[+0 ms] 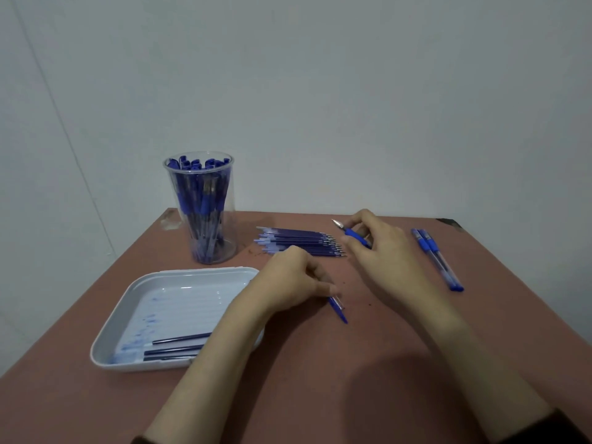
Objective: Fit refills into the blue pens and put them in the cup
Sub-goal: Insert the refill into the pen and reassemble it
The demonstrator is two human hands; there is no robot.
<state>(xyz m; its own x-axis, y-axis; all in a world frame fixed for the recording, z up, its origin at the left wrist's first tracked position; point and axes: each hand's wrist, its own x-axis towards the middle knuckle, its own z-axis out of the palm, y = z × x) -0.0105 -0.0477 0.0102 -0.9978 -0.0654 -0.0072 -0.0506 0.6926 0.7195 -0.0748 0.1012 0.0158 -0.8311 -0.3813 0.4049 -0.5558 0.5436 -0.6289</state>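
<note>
The left hand [288, 280] pinches a pen barrel [338, 307]; the right hand [381, 248] grips the rubber-sleeved tip section [354, 235]. The refills [301, 241] look light and bendy; best pinched mid-shaft.

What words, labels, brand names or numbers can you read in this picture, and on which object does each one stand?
None can be read.
Any print on the pens in the cup, the two loose pens, the barrel in the left hand or the tip section in the right hand is too small and blurred.
No markings show on the refills or the tray, only blue ink stains.
</note>
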